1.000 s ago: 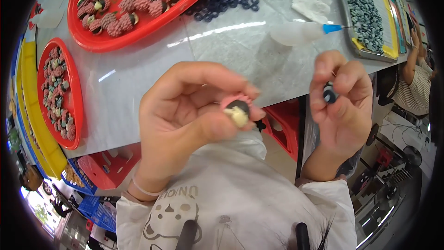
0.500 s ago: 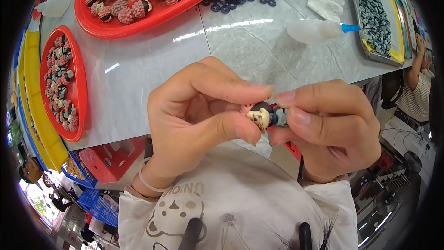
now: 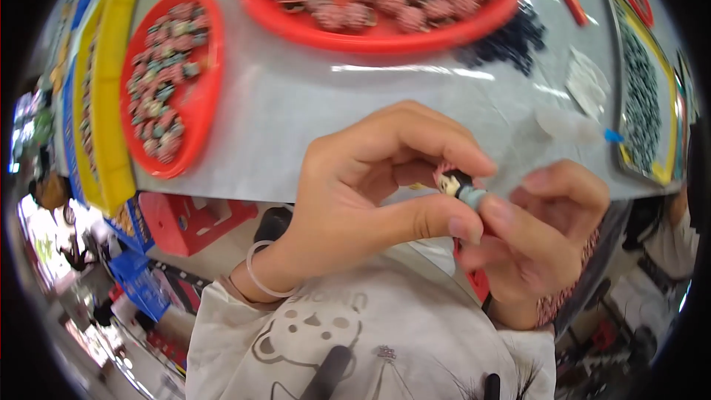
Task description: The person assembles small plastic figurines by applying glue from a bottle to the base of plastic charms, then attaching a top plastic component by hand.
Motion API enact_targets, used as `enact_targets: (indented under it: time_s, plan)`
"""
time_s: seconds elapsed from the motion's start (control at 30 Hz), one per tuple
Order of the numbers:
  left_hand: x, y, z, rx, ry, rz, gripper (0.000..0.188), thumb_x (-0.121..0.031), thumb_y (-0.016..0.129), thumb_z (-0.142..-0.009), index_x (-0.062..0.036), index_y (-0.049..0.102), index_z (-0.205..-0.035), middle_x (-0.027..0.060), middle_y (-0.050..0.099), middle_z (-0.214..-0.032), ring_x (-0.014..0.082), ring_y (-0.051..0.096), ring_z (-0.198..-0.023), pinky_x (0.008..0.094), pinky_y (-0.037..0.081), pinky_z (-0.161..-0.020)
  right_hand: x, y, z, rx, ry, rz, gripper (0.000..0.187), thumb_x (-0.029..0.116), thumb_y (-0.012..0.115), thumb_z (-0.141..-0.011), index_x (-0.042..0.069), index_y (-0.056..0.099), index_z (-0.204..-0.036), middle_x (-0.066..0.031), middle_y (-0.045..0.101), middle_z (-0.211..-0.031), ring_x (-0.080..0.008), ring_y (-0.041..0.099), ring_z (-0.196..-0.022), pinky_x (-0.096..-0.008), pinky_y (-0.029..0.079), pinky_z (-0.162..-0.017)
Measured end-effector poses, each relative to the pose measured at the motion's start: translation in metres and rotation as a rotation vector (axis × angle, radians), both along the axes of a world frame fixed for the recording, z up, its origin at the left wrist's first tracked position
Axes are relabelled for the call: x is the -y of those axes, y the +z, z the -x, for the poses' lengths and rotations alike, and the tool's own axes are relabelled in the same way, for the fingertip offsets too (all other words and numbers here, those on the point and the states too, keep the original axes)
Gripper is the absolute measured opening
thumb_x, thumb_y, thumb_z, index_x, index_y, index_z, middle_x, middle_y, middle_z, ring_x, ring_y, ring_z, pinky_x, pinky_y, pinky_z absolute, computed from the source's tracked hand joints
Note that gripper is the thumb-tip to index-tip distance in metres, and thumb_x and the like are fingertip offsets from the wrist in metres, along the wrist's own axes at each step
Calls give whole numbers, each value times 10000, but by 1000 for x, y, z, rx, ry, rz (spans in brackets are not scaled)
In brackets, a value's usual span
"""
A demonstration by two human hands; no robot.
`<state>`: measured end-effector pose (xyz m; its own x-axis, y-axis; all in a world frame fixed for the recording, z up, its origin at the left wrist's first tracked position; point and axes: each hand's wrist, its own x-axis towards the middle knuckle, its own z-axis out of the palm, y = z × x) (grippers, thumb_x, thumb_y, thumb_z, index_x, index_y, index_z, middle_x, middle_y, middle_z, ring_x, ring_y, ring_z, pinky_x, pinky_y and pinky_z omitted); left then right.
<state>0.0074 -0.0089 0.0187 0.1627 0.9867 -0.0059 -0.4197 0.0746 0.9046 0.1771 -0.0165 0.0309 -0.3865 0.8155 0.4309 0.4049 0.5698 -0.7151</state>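
Observation:
Between the thumb and fingers of my left hand (image 3: 348,178) is a tiny doll figurine (image 3: 450,183). It has pink and black hair, a cream face and a grey-blue body that points toward my right hand (image 3: 544,241). One right fingertip rests at or very near the end of that body; contact is hard to judge. The other right fingers are spread apart and slightly blurred, with nothing visible between them. A pale bracelet circles my left wrist.
Pink-haired figurine pieces fill a large red tray (image 3: 370,43), and more lie in a red oval tray (image 3: 213,96) at left. Dark rings (image 3: 511,41), a white cloth (image 3: 587,83), a blue-tipped squeeze bottle (image 3: 566,126) and a tray of grey-blue pieces (image 3: 641,96) are at right.
The whole view has shifted, with the table's contents now farther right. My right fingers have loosened from their pinch on the figurine's body and spread, while my left hand keeps its hold.

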Motion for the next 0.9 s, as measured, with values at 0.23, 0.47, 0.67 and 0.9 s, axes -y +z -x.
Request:
enact_targets:
  time_s: [0.23,0.47,0.67,0.9]
  plan:
    - [-5,46,131,-690,532,-105,257,-18,501,-749,57,505,-994,121,546,-974,147,533,-829,230,431,-723,1,-13,-12,-170,-249,33,349,321,666,-656,37,613,-853,-102,448,-815,-183,432,-693,-249,316,-566]
    - [2,51,177,-1567,316,-65,242,-76,495,-785,-24,520,-1020,86,534,-1022,160,512,-900,257,398,-787,-2,-11,-6,-122,-233,79,214,112,649,-658,12,594,-839,-105,471,-801,-177,444,-691,-245,335,-568]
    - [-22,12,178,-1701,429,-41,469,-306,444,-828,-133,338,-1250,135,266,-1317,303,188,-1237,371,153,-1001,-3,-8,-10,-153,-235,114,169,2,611,-648,0,593,-816,-104,496,-742,-165,462,-651,-228,350,-550]
    - [-20,40,161,-1826,104,-97,506,-252,490,-793,-131,332,-1258,109,282,-1316,260,266,-1213,322,190,-994,1,-9,-23,-147,-263,208,149,-47,582,-648,-16,588,-794,-100,507,-680,-162,468,-611,-218,349,-554]
